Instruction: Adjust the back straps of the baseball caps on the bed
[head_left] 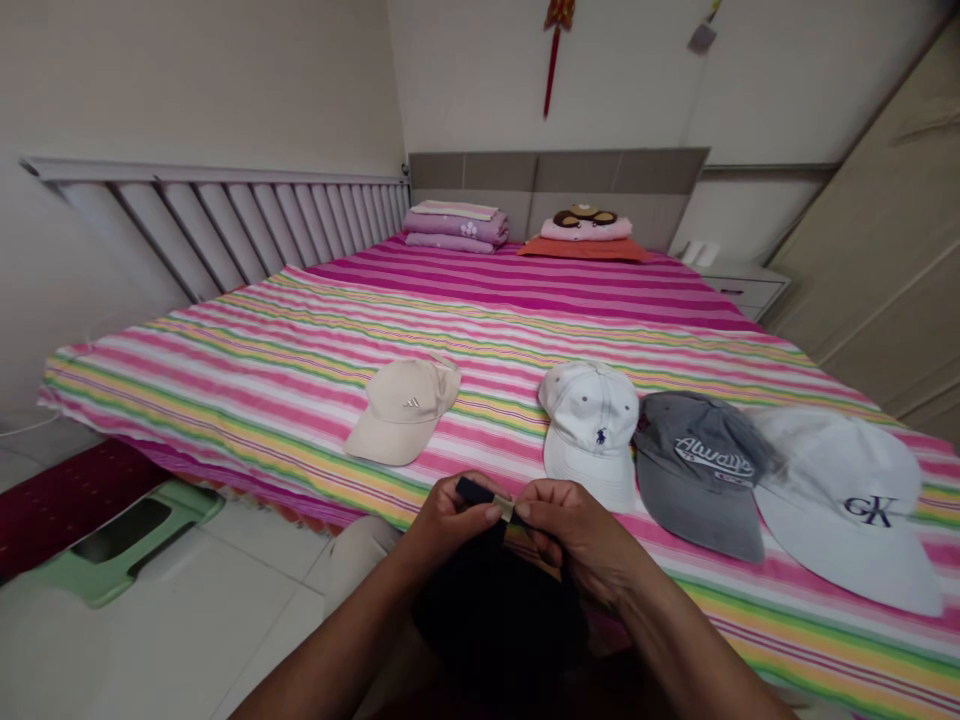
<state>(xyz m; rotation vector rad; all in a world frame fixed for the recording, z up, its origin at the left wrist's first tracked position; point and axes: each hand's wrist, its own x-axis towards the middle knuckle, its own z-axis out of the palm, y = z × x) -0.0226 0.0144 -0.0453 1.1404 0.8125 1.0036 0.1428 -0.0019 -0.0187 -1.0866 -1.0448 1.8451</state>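
A black cap (495, 610) rests low in front of me, its lower part lost in shadow. Its dark back strap with a small metal buckle (506, 510) is between my two hands. My left hand (450, 520) pinches the strap on one side of the buckle. From the other side, the fingers of my right hand (574, 525) close on the strap beside the buckle. Beyond the hands, a beige cap (401, 405) lies on the bed. To the right sit a white cap (592, 405), a grey cap (697, 460) and a larger white cap (847, 490).
The bed has a striped sheet (247, 380). Folded purple bedding (454, 232) and a folded pink pile (585, 230) lie by the headboard (570, 178). A green stool (139, 545) stands on the floor at left; a white nightstand (742, 285) is at back right.
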